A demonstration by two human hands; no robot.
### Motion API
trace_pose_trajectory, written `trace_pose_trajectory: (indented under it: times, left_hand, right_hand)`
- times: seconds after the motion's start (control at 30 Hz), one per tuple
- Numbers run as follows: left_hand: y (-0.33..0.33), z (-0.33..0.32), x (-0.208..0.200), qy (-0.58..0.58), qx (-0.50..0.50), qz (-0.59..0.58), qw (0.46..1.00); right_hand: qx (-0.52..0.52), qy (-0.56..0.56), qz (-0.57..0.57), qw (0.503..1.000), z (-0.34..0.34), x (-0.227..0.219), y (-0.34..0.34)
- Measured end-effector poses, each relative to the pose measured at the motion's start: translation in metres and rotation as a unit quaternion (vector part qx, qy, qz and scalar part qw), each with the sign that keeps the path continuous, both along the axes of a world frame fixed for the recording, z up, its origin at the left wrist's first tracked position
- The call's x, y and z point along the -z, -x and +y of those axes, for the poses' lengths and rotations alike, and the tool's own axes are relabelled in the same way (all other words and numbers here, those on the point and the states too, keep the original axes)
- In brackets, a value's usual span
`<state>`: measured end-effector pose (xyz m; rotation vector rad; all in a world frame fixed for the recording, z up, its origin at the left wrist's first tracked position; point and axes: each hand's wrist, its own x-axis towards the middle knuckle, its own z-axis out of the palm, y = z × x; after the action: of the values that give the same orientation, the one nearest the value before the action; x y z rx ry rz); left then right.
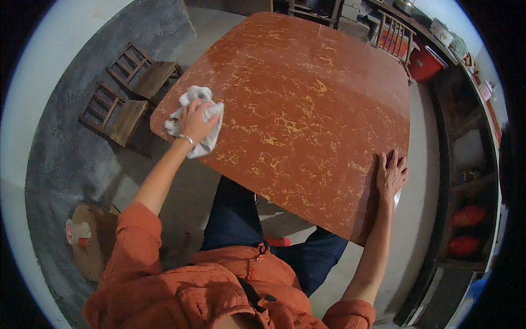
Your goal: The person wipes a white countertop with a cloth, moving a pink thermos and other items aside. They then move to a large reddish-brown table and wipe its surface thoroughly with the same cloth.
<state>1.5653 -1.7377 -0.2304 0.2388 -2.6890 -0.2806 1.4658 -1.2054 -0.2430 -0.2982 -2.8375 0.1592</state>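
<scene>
A reddish-brown table with yellow marbled streaks fills the middle of the view. At its near left corner my left hand grips a crumpled white cloth and presses it on the tabletop; part of the cloth bunches up past my fingers. My right hand lies on the table's right edge near the front corner, fingers stretched out and holding nothing. A bracelet circles my left wrist.
Two wooden chairs stand by the grey wall on the left. A round wooden board is at the lower left. Along the right runs a dark shelf unit with red bundles. Another chair and a red bucket are at the far right.
</scene>
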Motion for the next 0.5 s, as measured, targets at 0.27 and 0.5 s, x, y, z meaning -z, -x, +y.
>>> trace_pose_trajectory:
  times: [0.27,0.5]
  left_hand:
    - [0.01,0.156,-0.02,-0.017,0.263,-0.007,0.965]
    - [-0.075,0.109,-0.009,0.038,0.287,0.026,0.957]
  right_hand:
    - [-0.005,0.011,0.009,1.0,-0.002,-0.001,0.002]
    - [0.008,-0.026,-0.014,1.0,0.007,0.004,0.002]
